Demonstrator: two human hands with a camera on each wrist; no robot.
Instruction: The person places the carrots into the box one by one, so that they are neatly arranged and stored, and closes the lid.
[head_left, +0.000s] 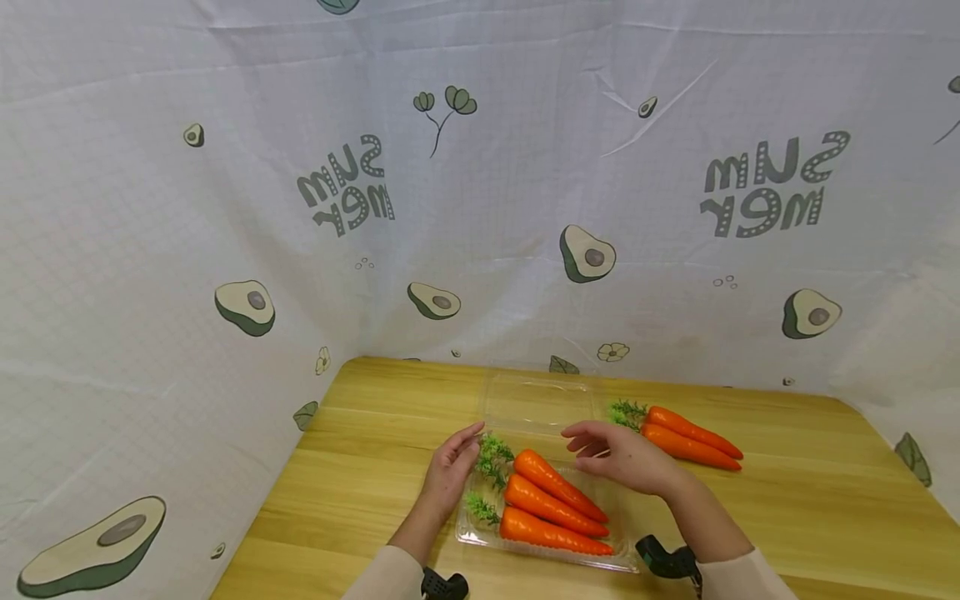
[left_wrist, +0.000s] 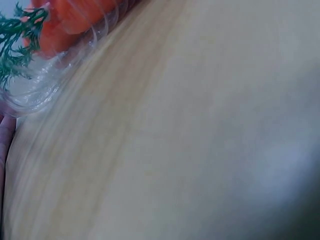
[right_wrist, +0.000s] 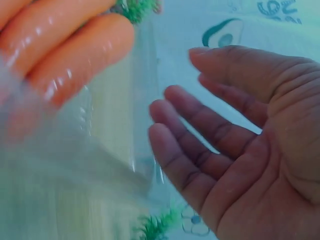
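Observation:
Three orange carrots (head_left: 553, 504) with green leafy tops (head_left: 491, 458) lie side by side in a clear plastic clamshell box (head_left: 551, 560). Its transparent lid (head_left: 540, 402) is folded back, away from me. My left hand (head_left: 448, 473) is at the box's left side, beside the leafy tops; whether it touches the rim I cannot tell. Only a sliver of that hand's finger (left_wrist: 6, 137) shows in the left wrist view. Over the box's far right part hovers my right hand (right_wrist: 245, 145), fingers loosely bent and apart, with nothing in it.
Two more carrots (head_left: 693, 437) with green tops lie on the wooden table (head_left: 810, 500), right of the lid and beyond my right hand. A white cloth (head_left: 510, 200) printed with avocados hangs behind the table and along its sides.

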